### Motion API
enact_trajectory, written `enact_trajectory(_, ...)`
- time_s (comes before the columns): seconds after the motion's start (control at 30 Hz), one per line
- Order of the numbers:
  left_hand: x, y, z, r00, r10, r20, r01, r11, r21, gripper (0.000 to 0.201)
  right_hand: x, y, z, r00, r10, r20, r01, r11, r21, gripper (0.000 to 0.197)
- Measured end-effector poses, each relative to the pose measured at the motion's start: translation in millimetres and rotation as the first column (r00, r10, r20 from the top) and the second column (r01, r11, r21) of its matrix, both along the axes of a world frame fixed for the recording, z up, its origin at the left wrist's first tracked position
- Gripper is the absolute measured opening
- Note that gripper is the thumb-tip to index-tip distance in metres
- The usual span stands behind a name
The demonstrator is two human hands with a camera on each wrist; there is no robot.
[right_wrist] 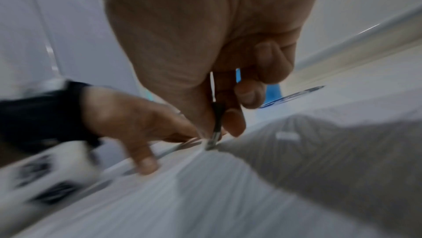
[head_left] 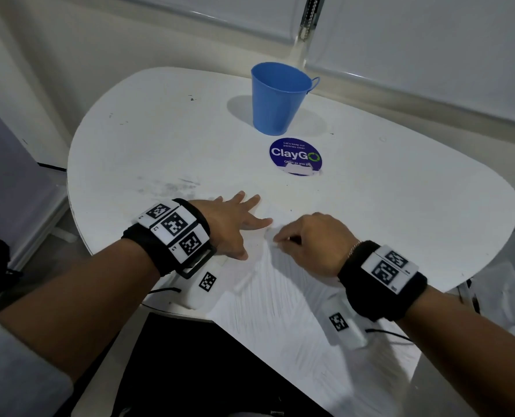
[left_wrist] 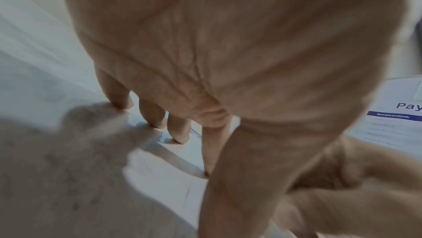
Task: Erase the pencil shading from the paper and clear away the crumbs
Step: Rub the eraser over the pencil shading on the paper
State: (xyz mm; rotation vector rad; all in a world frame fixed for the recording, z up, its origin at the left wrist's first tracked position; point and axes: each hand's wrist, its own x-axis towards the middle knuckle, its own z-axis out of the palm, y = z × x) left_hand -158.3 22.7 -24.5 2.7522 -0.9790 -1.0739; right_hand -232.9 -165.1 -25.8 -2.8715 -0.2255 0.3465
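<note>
Head view: the paper lies at the near edge of the table, its near part overhanging that edge, its long axis running away from the person and slightly left. Faint pencil shading streaks its middle. The left hand lies flat, fingers spread, on the paper's far left corner. The right hand sits just right of it, fingers curled and pinching something small and pale at the tips, presumably the eraser (too small to confirm here). The right hand is the nearer one to the shading, which lies toward the person from both hands. A blue cup stands upright toward the table's far edge, well apart from the hands; only part of its bare inner wall shows. A round ClayGo sticker lies between cup and hands.

Left wrist view: palm and straight fingers press down on the white sheet; image blurred.

Right wrist view: the thumb and fingertips pinch a slim dark-shafted tool whose pale tip meets the paper just beside the left hand's thumb. Heavy blur.

Judgement: erasing is under way, with shading left on the near part, so the strokes need to work back toward the near edge while the left hand pins the sheet. Crumbs not discernible.
</note>
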Motion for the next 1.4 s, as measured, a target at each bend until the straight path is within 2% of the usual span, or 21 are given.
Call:
enact_trajectory(0.1, 1.1, 0.3, -1.0, 1.000, 0.012, -0.001, -0.012, 1.000, 0.006, 0.085, -3.5, 0.5, 2.8, 0.998, 0.048, -0.050, -0.049, 0.999, -0.008, 0.021)
enact_trajectory(0.27, 1.0, -1.7, 0.1, 1.000, -0.011, 0.005, 0.011, 1.000, 0.014, 0.085, 14.0, 2.2, 0.7, 0.997, -0.064, 0.042, 0.063, 0.998, 0.029, 0.022)
enact_trajectory(0.43, 0.8, 0.1, 1.3, 0.999, -0.032, 0.011, 0.032, 0.999, 0.028, 0.084, -7.9, 1.7, 3.3, 0.998, 0.031, -0.062, -0.033, 0.999, -0.030, 0.022)
enact_trajectory(0.63, 2.0, -2.3, -1.4, 0.999, -0.045, 0.007, 0.045, 0.998, 0.041, 0.087, 13.1, 1.3, -3.5, 0.992, -0.110, 0.060, 0.108, 0.994, 0.028, 0.024)
enact_trajectory(0.73, 3.5, -2.4, -2.9, 0.999, -0.040, -0.003, 0.040, 0.998, 0.038, 0.087, -4.4, 2.7, -3.7, 0.999, -0.017, 0.037, 0.020, 0.997, -0.069, 0.023)
enact_trajectory(0.8, 3.9, -2.0, -4.4, 0.999, -0.038, -0.005, 0.038, 0.999, 0.033, 0.088, -10.1, 1.9, 1.0, 1.000, 0.016, -0.016, -0.017, 0.997, -0.072, 0.022)
enact_trajectory(0.97, 3.0, -2.4, -4.9, 0.999, -0.039, 0.015, 0.039, 0.999, 0.031, 0.087, 14.4, -4.5, -4.9, 0.993, -0.093, 0.074, 0.099, 0.992, -0.083, 0.022)
enact_trajectory(1.07, 2.3, -3.1, -4.9, 0.999, -0.031, 0.019, 0.030, 0.999, 0.026, 0.086, -0.5, 1.9, -6.8, 0.998, 0.006, 0.062, 0.004, 0.989, -0.149, 0.024)
enact_trajectory(1.13, 2.9, -2.4, -5.5, 1.000, -0.025, 0.016, 0.024, 1.000, 0.019, 0.086, -8.5, 5.5, -0.1, 0.999, 0.051, 0.004, -0.050, 0.994, -0.100, 0.024)
enact_trajectory(1.3, 1.6, -2.6, -4.1, 0.999, -0.030, 0.026, 0.029, 0.999, 0.026, 0.086, 19.2, 0.3, -3.0, 0.995, -0.020, 0.095, 0.029, 0.995, -0.096, 0.024)
enact_trajectory(1.4, 1.8, -2.6, -5.1, 1.000, -0.018, 0.019, 0.018, 1.000, 0.019, 0.086, 1.7, 4.8, -7.9, 0.994, 0.078, 0.071, -0.066, 0.984, -0.163, 0.024)
